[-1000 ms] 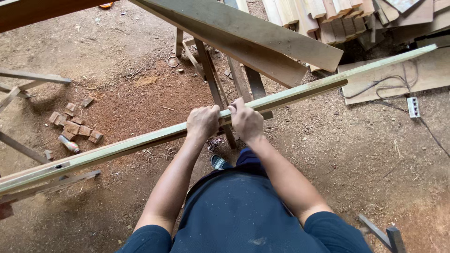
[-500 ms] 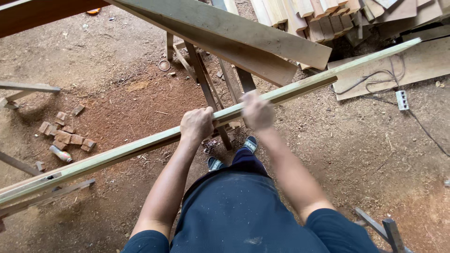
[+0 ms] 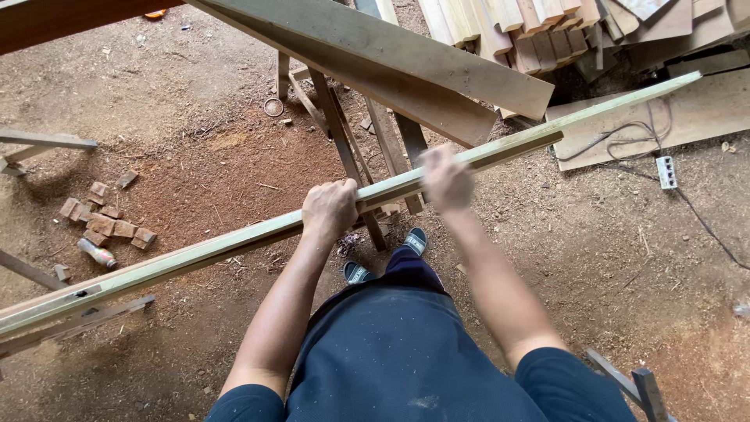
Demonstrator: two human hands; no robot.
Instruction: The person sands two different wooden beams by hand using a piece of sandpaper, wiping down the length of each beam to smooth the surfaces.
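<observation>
Two hands on one long pale-green timber strip (image 3: 234,244) — it runs diagonally across the view from lower left to upper right, held in front of the person at about waist height, above the dirt floor (image 3: 195,156). Left hand (image 3: 330,209) is wrapped over the top of the strip, fingers curled tight around it. Right hand (image 3: 445,181) sits further along toward the upper right, on or just over the strip; it's motion-blurred, so I can't tell whether its fingers are closed or loose.

The strip passes just in front of a wooden sawhorse (image 3: 344,133) that carries a wide plank (image 3: 406,59). A stack of sawn boards (image 3: 539,27) lies beyond, and a white power strip (image 3: 666,172) with its cable is on the ground to the right.

My read on doing this well: keep the hands spread apart — a strip this long will likely sag and whip at the far ends. Settle the right-hand grip before shifting the load, and mind the ends near the sawhorse legs and the cable.
</observation>
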